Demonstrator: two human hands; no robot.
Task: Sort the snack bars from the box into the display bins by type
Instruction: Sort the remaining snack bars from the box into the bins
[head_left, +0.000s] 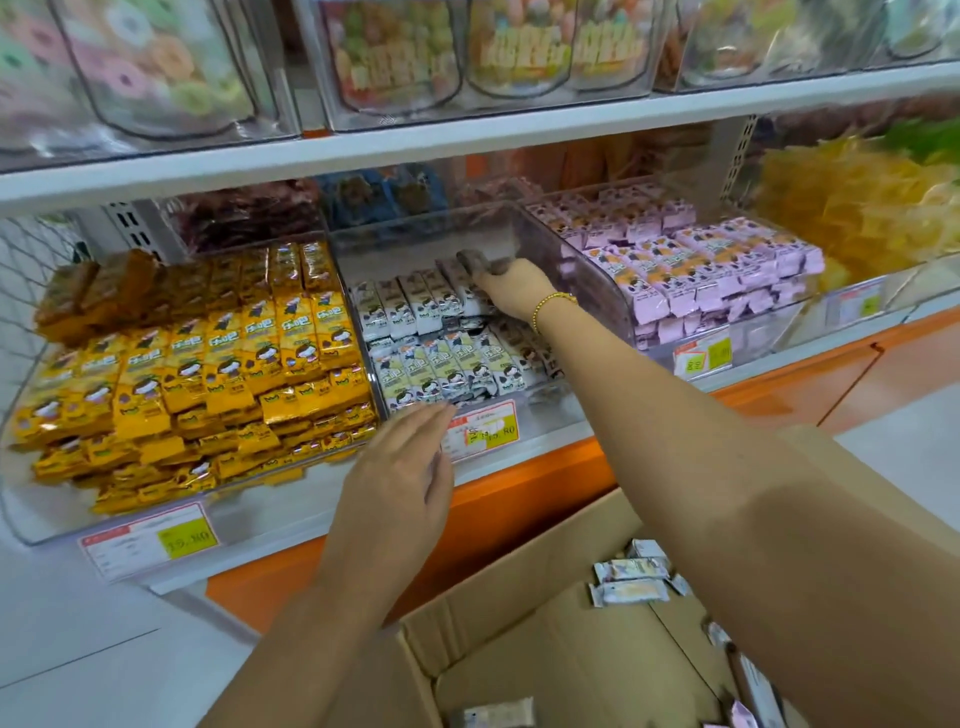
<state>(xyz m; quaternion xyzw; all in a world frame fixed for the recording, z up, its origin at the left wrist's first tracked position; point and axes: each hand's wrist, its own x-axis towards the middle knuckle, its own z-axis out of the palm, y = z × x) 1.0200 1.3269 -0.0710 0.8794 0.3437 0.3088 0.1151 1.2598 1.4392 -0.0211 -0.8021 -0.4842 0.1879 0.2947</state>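
Note:
My right hand (511, 286) reaches deep into the clear middle bin (545, 415). Its fingers curl over white snack bars (462, 296) at the right end of the back row; the fingertips are blurred behind the bin wall. More white bars (441, 364) lie in a front row. My left hand (405, 467) hovers flat with straight fingers at the bin's front edge and holds nothing. Below, an open cardboard box (519, 639) holds several loose white and pale purple bars (631, 590).
Left of the middle bin stands a bin packed with yellow bars (218, 364), and right of it one with purple bars (701, 260). Price tags (488, 428) hang on the bin fronts. An upper shelf (467, 135) with clear tubs overhangs. An orange shelf base (519, 493) runs below.

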